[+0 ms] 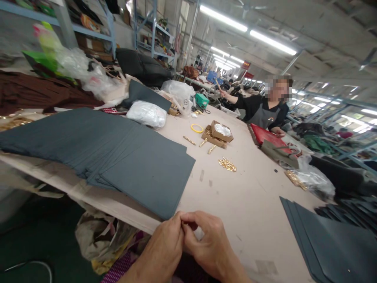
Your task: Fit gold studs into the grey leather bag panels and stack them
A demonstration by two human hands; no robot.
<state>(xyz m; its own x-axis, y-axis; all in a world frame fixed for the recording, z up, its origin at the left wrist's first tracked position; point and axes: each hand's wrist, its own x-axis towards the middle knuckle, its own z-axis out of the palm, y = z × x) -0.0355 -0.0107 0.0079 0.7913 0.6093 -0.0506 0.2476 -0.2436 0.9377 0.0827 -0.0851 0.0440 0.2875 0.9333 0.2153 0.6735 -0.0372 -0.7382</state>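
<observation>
At the near edge of the table, my left hand (168,240) and my right hand (209,236) meet fingertip to fingertip. Both are closed in a pinch. A tiny brownish bit shows between the fingers, too small and too covered to name. Just beyond my left hand lies the corner of a fanned stack of dark grey-green sheets (147,173). Farther up the table are a heap of small gold metal pieces (227,164) and a few short gold strips (212,149).
Cardboard boxes (222,133) and a yellow ring (197,128) sit mid-table. More dark sheets (332,239) lie at the right. Across the table, a person in an apron (262,116) raises a tool beside a red panel (268,137). A wrapped white bundle (147,114) rests behind the left stack.
</observation>
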